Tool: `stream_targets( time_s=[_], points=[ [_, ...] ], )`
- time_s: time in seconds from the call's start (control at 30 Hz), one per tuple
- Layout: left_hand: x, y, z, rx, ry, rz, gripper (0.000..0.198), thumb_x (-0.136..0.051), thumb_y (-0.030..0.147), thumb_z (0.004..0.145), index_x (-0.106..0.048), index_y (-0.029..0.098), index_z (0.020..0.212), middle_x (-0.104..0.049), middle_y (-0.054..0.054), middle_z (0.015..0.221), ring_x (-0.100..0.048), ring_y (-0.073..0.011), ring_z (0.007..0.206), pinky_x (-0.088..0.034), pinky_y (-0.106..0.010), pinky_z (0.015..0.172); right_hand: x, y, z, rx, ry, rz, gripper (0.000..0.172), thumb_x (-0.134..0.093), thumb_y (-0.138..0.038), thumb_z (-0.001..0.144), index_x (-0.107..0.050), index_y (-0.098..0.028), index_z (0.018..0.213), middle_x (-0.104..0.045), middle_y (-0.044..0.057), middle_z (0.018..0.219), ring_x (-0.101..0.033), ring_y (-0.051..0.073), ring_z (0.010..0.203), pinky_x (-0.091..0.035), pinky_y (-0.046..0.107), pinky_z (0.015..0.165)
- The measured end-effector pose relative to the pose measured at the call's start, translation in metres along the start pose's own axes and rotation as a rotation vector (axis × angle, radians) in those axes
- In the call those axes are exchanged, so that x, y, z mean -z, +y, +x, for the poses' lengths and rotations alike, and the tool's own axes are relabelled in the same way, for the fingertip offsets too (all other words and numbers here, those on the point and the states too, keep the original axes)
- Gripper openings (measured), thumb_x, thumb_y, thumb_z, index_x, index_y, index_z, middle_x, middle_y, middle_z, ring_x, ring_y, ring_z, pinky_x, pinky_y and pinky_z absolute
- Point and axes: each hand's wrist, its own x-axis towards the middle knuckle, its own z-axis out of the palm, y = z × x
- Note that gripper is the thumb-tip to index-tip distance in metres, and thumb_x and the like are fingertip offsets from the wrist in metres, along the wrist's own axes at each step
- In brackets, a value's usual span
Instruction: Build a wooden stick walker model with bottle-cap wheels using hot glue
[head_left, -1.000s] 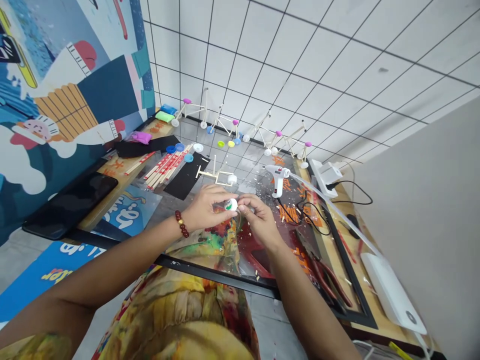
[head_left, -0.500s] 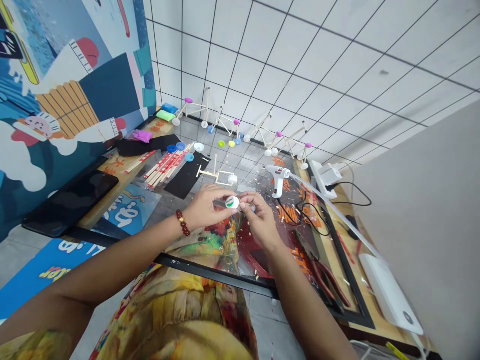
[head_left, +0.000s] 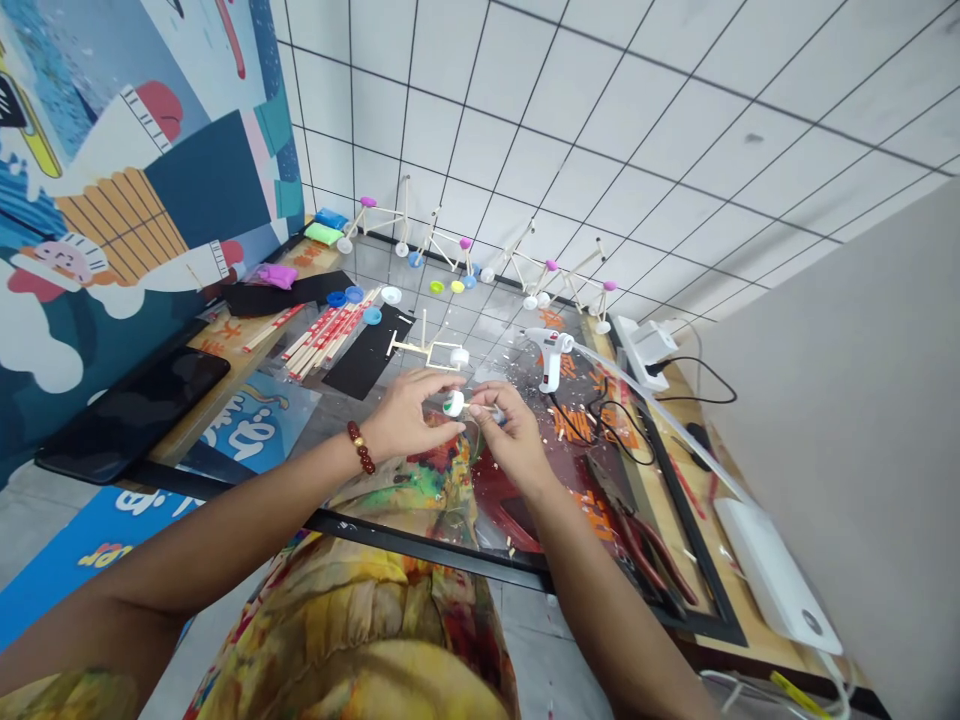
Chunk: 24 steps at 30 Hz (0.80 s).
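In my right hand point(head_left: 508, 425), thumb and fingers pinch a short thin wooden stick point(head_left: 478, 406). A white bottle cap point(head_left: 453, 403) with green print sits at the stick's left end, turned partly side-on. My left hand point(head_left: 412, 412) curves around the cap with thumb and index finger apart; I cannot tell if a fingertip touches it. Just beyond the hands lies a small wooden stick frame point(head_left: 427, 349) with a white cap wheel point(head_left: 459, 357) on it. A white glue gun point(head_left: 551, 355) lies to the right.
Several stick bikes with cap wheels point(head_left: 531, 300) stand along the wall. Wrapped chopsticks point(head_left: 330, 335), loose caps point(head_left: 391, 294) and black sheet point(head_left: 369, 355) lie at left, beside a dark phone point(head_left: 131, 410). Pliers point(head_left: 637, 535) and a power strip point(head_left: 641, 350) are at right.
The cap has turned from facing me to partly side-on and shifted slightly left, showing more of the stick. The left fingers have parted around it. The view has shifted a little.
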Motion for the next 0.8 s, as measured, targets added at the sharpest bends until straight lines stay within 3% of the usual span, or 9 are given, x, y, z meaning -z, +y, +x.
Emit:
stream_targets(
  time_s=[0.17, 0.3, 0.43, 0.5, 0.7, 0.8],
  points=[
    [-0.005, -0.006, -0.002, -0.057, -0.037, 0.168, 0.028, -0.074, 0.022, 0.072, -0.071, 0.022, 0.099, -0.075, -0.006, 0.098, -0.067, -0.0248, 0.096, -0.049, -0.043, 0.091, -0.006, 0.001, -0.002, -0.040, -0.025, -0.093, 0.010, -0.060, -0.032, 0.088, -0.065, -0.024, 0.083, -0.066, 0.006, 0.100, -0.061, 0.023, 0.101, -0.043, 0.042, 0.097],
    [-0.005, -0.009, -0.002, -0.015, -0.074, 0.234, 0.019, -0.073, 0.027, 0.076, -0.073, 0.022, 0.095, -0.076, -0.005, 0.093, -0.067, -0.0244, 0.091, -0.048, -0.043, 0.088, -0.006, 0.004, -0.002, -0.074, -0.084, -0.151, 0.007, -0.063, -0.029, 0.085, -0.066, -0.024, 0.088, -0.069, 0.005, 0.101, -0.061, 0.024, 0.104, -0.042, 0.042, 0.097],
    [-0.005, -0.012, -0.003, 0.043, -0.113, 0.242, 0.024, -0.077, 0.033, 0.074, -0.074, 0.022, 0.094, -0.077, -0.005, 0.091, -0.068, -0.0248, 0.088, -0.048, -0.044, 0.088, 0.001, 0.006, -0.002, -0.119, -0.160, -0.217, 0.041, -0.075, -0.026, 0.073, -0.063, -0.024, 0.112, -0.071, 0.006, 0.110, -0.062, 0.026, 0.106, -0.039, 0.045, 0.098],
    [-0.005, -0.014, -0.003, 0.072, -0.123, 0.243, 0.025, -0.078, 0.031, 0.073, -0.074, 0.022, 0.095, -0.077, -0.005, 0.093, -0.069, -0.0249, 0.089, -0.049, -0.044, 0.089, 0.004, 0.006, -0.002, -0.126, -0.194, -0.277, 0.048, -0.078, -0.026, 0.071, -0.063, -0.024, 0.116, -0.070, 0.007, 0.114, -0.060, 0.028, 0.110, -0.034, 0.048, 0.101],
    [-0.007, -0.019, -0.003, 0.108, -0.137, 0.223, 0.028, -0.081, 0.033, 0.070, -0.075, 0.022, 0.095, -0.078, -0.005, 0.094, -0.069, -0.0255, 0.089, -0.048, -0.048, 0.095, 0.000, 0.005, -0.003, -0.064, -0.201, -0.374, 0.007, -0.068, -0.020, 0.083, -0.070, -0.024, 0.089, -0.071, 0.005, 0.109, -0.059, 0.026, 0.109, -0.027, 0.046, 0.098],
    [-0.008, -0.020, -0.004, 0.081, -0.142, 0.210, 0.036, -0.083, 0.032, 0.066, -0.074, 0.021, 0.100, -0.078, -0.006, 0.101, -0.069, -0.0266, 0.094, -0.047, -0.048, 0.097, -0.005, 0.006, -0.003, -0.073, -0.172, -0.377, 0.006, -0.067, -0.020, 0.085, -0.071, -0.024, 0.084, -0.072, 0.004, 0.107, -0.059, 0.025, 0.107, -0.027, 0.044, 0.095]
  ],
)
